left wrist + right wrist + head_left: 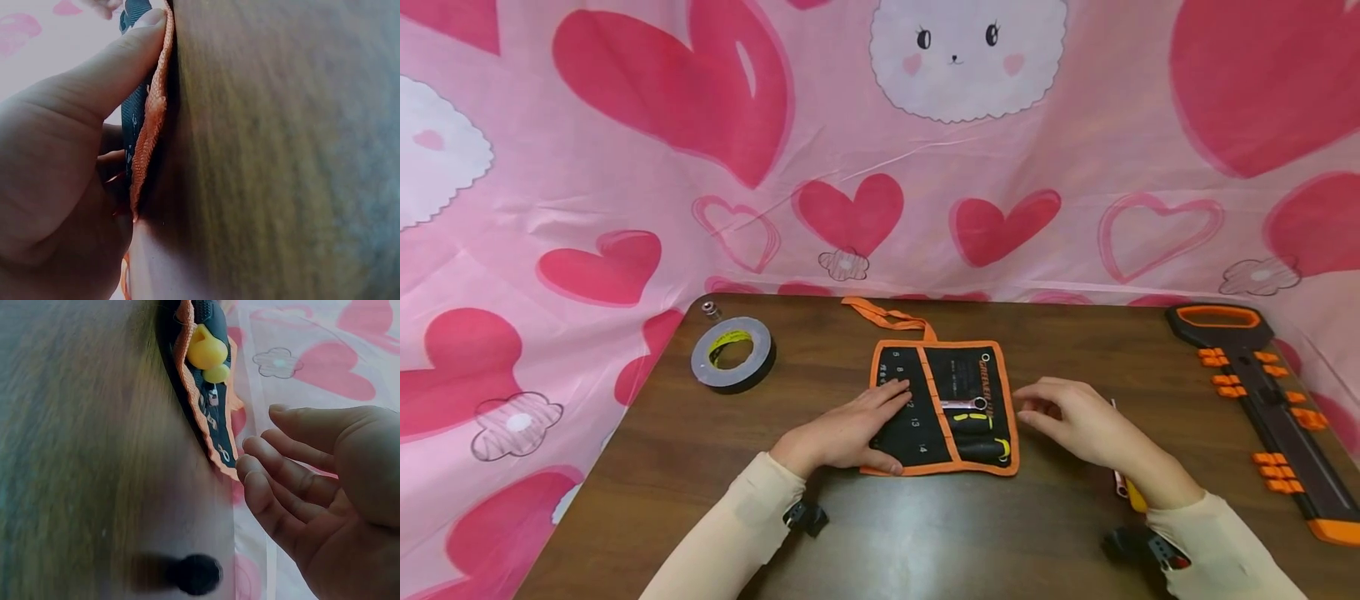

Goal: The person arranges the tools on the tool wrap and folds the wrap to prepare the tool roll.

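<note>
A black tool pouch (932,433) with orange trim lies on the table, its pockets marked with numbers. My left hand (853,425) rests on its left half, fingers extended over the numbered pockets. In the left wrist view the thumb (119,72) touches the pouch near its orange edge (150,125). A wrench (958,404) and two black-and-yellow handles (985,450) sit in the right-hand pockets. Just beyond the pouch's right edge, my right hand (1078,417) hovers with loosely bent fingers and nothing in them. The right wrist view shows yellow handle ends (207,350) poking out of the pouch.
A grey tape roll (733,354) lies at the back left, beside a small metal socket (710,309). Red and yellow tools (1133,496) lie partly hidden under my right forearm. A black rack with orange clips (1270,400) runs along the right side. Heart-patterned cloth hangs behind the table.
</note>
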A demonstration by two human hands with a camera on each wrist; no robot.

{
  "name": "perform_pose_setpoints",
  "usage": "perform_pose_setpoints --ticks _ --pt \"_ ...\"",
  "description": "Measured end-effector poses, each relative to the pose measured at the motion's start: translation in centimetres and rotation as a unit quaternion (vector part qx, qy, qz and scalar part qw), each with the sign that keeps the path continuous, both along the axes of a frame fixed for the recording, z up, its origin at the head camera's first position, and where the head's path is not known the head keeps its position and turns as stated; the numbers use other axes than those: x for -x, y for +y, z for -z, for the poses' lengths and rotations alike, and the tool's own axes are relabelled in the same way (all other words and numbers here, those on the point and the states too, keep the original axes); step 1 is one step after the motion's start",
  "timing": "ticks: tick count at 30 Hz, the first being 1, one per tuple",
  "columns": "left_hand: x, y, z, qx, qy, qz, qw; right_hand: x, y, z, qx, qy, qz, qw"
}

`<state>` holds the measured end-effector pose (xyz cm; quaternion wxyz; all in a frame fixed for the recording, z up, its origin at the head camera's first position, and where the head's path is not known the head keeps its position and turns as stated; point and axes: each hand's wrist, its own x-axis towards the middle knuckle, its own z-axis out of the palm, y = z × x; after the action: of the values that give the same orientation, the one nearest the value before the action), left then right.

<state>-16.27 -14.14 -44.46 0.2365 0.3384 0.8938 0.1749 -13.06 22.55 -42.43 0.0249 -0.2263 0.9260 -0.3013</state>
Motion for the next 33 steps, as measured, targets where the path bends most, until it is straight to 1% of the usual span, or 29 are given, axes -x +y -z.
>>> perform_pose_setpoints --ticks 6,9,13,16,18,24,28,33 --pt "0.1 -0.1 0.0 -0.007 -0.005 -0.002 1.0 -0.8 1.1 -0.3 0.0 0.014 0.02 1.0" --pt "0.1 -0.1 -0.1 -0.008 -0.002 -0.002 1.0 -1.1 1.6 -0.3 0.0 0.027 0.029 0.999" --pt "0.1 -0.1 -0.2 -0.009 0.0 -0.003 1.0 -1.5 2.2 -0.3 0.0 0.026 0.042 0.999" --pt "0.1 -0.1 -0.1 -0.009 -0.002 -0.002 1.0 -1.8 2.7 -0.2 0.0 0.017 0.05 0.999" --pt "0.1 0.0 -0.1 -0.007 -0.001 -0.001 1.0 -2.0 2.9 -0.2 -0.001 0.021 0.055 0.998" --pt "0.1 0.1 -0.1 -0.009 0.005 0.002 0.9999 -2.7 3.8 0.0 0.0 0.041 0.07 0.997" --pt "0.1 0.1 -0.1 -0.009 0.003 0.001 1.0 -3.2 4.3 0.2 0.002 0.059 0.076 0.995" --pt "0.0 0.1 -0.1 -0.006 -0.002 -0.002 1.0 -3.7 4.8 0.4 -0.002 0.064 0.088 0.994"
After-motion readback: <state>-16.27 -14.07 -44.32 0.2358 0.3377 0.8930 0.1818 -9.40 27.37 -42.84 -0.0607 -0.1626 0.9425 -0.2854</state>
